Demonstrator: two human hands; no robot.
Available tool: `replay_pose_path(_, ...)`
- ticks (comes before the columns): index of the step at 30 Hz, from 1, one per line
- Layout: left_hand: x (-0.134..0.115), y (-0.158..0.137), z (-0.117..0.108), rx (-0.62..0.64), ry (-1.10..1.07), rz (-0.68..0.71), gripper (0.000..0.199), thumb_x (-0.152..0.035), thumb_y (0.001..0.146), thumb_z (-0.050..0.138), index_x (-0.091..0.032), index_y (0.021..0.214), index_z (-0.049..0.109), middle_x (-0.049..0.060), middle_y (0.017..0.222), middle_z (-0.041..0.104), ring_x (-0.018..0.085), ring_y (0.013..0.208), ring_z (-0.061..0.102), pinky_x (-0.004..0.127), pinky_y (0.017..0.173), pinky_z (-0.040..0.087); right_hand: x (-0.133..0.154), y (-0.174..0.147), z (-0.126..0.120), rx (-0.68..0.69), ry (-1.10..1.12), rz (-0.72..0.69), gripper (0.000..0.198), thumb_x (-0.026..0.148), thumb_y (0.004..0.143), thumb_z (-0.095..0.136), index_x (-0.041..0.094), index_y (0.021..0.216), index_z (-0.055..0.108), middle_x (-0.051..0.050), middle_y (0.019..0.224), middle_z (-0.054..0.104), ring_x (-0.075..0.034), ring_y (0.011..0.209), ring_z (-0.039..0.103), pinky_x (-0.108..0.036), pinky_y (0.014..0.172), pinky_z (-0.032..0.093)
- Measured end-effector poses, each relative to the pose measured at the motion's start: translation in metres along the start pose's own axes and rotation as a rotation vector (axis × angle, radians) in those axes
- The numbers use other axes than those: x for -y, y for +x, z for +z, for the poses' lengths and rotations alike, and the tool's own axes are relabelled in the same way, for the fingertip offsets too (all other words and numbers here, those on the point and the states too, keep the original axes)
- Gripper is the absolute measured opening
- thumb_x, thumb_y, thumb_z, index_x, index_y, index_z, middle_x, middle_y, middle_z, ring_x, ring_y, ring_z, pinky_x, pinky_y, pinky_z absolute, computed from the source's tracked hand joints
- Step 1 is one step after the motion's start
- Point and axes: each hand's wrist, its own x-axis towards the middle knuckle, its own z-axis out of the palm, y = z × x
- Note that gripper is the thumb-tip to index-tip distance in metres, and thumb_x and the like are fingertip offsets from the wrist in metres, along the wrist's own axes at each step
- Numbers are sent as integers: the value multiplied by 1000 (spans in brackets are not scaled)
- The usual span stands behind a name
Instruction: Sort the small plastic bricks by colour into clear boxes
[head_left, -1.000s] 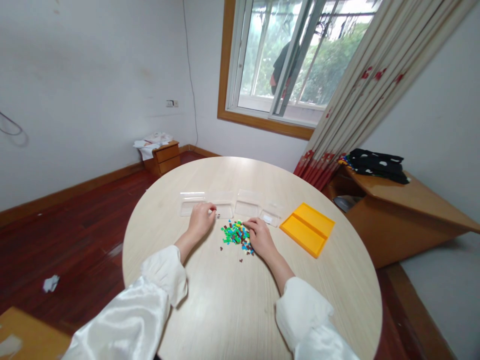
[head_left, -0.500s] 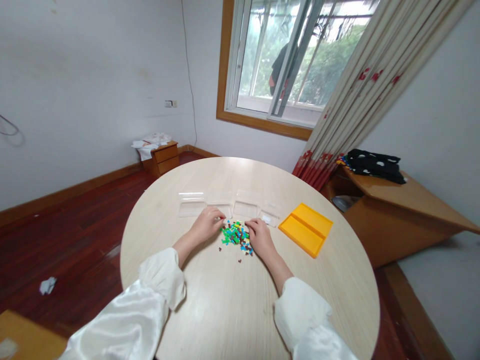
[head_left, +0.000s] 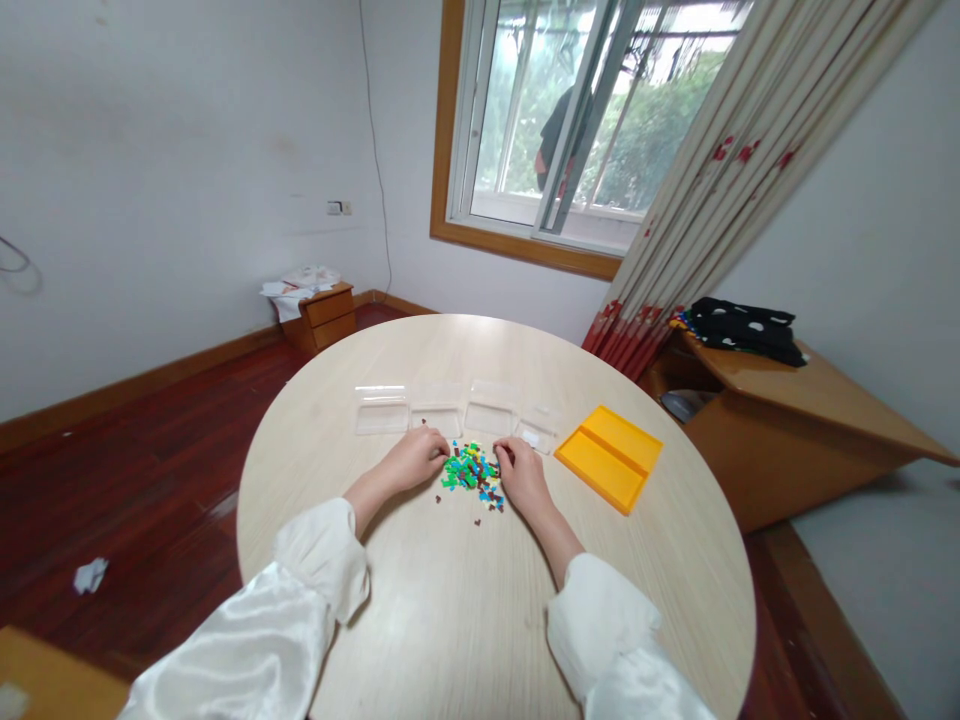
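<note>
A loose pile of tiny plastic building pieces point(head_left: 466, 472) in green, blue, yellow, brown and white lies on the round table between my hands. At its left edge, my left hand point(head_left: 418, 456) has its fingers curled in and closed; whatever they might pinch is hidden. On the opposite side my right hand point(head_left: 522, 470) is bent over the pile's edge with thumb and forefinger together, and anything between them is too small to name. One brown piece point(head_left: 424, 422) sits just beyond my left hand, by the clear boxes. Two more brown bits lie apart on the near side.
Several clear plastic boxes point(head_left: 382, 419) with raised lids stand in a row behind the pile. To the right lies a yellow two-part tray point(head_left: 611, 458). The pale round table point(head_left: 450, 620) has a curved edge. A person point(head_left: 559, 140) is outside the window.
My left hand has drawn back slightly toward me, and its fingers are more curled. The brown piece beyond it now shows. My right hand has hardly moved.
</note>
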Motion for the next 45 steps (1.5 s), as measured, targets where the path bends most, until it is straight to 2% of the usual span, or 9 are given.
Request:
replay_pose_path(6, 3, 1, 3, 0, 3, 6, 23, -9, 77, 49, -15, 78, 71, 9, 79, 67, 19, 78, 59, 29, 77, 44, 6, 0, -2, -14, 32, 46, 21, 25, 84, 43, 18, 77, 62, -8, 77, 65, -20, 74, 58, -33, 72, 45)
replay_pose_path(9, 3, 1, 3, 3, -3, 10, 21, -10, 79, 50, -15, 80, 70, 9, 79, 66, 19, 79, 59, 29, 77, 44, 10, 0, -4, -16, 38, 24, 21, 27, 85, 43, 18, 76, 61, -7, 76, 64, -20, 75, 58, -32, 72, 45)
replay_pose_path(15, -11, -1, 3, -155, -122, 58, 17, -23, 83, 55, -16, 93, 67, 8, 89, 66, 19, 88, 57, 32, 82, 43, 29, -5, -6, 17, 46, -89, 18, 25, 87, 45, 19, 78, 59, -6, 78, 62, -19, 77, 56, -31, 72, 45)
replay_pose_path(19, -20, -1, 4, -145, -196, 113, 16, -24, 81, 58, -18, 93, 67, 7, 88, 67, 19, 87, 57, 32, 82, 43, 43, -9, -6, 61, 82, -163, 17, 24, 88, 44, 20, 80, 59, -5, 79, 62, -18, 79, 56, -31, 73, 45)
replay_pose_path(23, -23, -1, 5, -150, -222, 113, 15, -22, 82, 56, -17, 90, 67, 7, 84, 68, 18, 84, 57, 31, 80, 44, 49, -10, -6, 67, 108, -169, 17, 24, 88, 45, 20, 80, 60, -5, 78, 63, -18, 78, 56, -31, 72, 45)
replay_pose_path(31, -22, -2, 4, -173, -192, 60, 12, -21, 81, 54, -17, 83, 66, 5, 79, 66, 18, 80, 56, 30, 77, 43, 47, -9, -8, 87, 151, -177, 19, 25, 88, 45, 20, 80, 62, -5, 80, 65, -18, 80, 58, -31, 73, 45)
replay_pose_path(37, -7, 1, -1, -346, -166, -94, 10, -19, 79, 53, -17, 78, 63, 4, 81, 65, 18, 80, 57, 30, 77, 44, 40, -7, -12, 67, 121, -139, 18, 25, 87, 48, 20, 81, 64, -6, 81, 66, -19, 80, 58, -33, 74, 46)
replay_pose_path(42, 5, 2, -7, -419, -95, -213, 10, -20, 79, 52, -17, 75, 62, 5, 79, 65, 19, 79, 57, 31, 76, 44, 40, -9, -12, 153, 110, -232, 13, 23, 81, 58, 21, 90, 67, -7, 90, 65, -20, 89, 57, -36, 81, 46)
replay_pose_path(45, 11, 2, -6, -453, -66, -257, 10, -20, 79, 52, -17, 76, 61, 5, 79, 66, 20, 79, 58, 32, 76, 45, 40, -10, -11, 199, 84, -238, 11, 20, 80, 59, 22, 86, 68, -6, 89, 64, -20, 90, 56, -37, 82, 46)
